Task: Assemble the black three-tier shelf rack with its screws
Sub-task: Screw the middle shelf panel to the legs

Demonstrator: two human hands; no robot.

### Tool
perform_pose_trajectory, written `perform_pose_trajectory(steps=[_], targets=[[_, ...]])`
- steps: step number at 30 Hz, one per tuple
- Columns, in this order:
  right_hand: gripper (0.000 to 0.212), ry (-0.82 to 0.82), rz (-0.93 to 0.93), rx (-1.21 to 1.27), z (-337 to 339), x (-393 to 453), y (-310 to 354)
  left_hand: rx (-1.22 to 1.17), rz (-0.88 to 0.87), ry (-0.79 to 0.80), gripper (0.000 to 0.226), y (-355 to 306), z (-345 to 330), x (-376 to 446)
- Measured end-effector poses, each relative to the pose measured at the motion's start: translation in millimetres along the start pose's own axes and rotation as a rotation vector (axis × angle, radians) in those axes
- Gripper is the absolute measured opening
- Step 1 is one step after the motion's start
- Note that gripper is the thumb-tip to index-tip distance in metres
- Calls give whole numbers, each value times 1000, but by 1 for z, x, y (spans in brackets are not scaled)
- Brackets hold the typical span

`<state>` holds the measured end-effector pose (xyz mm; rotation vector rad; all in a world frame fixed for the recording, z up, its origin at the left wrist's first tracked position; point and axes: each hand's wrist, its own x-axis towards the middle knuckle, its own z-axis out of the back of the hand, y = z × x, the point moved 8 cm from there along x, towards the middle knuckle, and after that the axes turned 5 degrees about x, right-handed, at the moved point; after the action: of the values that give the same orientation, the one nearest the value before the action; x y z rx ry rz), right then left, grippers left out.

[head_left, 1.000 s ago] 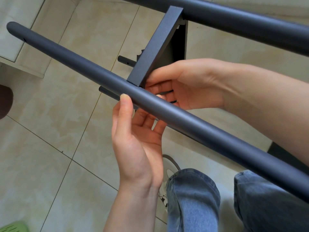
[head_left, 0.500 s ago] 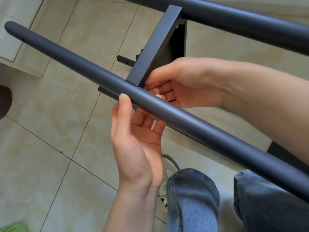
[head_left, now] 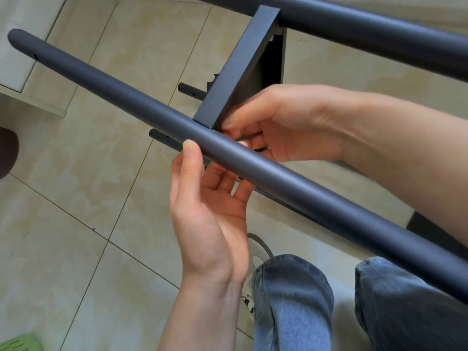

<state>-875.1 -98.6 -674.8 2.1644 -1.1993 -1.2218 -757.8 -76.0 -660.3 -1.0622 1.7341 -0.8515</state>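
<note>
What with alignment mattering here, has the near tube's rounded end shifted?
Yes, slightly: the near tube's rounded end has crept up-left in frame, toward the white cabinet base.

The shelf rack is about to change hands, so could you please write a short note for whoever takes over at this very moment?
Left hand: grips the near tube from below, thumb on top, just beside the joint.
Right hand: fingers curled at the joint where the flat crossbar meets the near tube, holding a thin dark tool or screw; which one cannot be told.
Crossbar spans from the near tube to the far tube. More thin tubes lie on the tile floor underneath.
Done: crossbar set in place between both tubes.
Left: tighten this joint, then fit the other parts.
</note>
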Motion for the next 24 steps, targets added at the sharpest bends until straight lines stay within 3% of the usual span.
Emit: perform_pose_trajectory(steps=[17, 24], targets=[[6, -21, 24, -71, 4, -2, 4, -6, 7, -2, 40, 1, 1, 0], [13, -35, -50, -27, 0, -1, -3, 3, 6, -16, 36, 1, 2, -1]])
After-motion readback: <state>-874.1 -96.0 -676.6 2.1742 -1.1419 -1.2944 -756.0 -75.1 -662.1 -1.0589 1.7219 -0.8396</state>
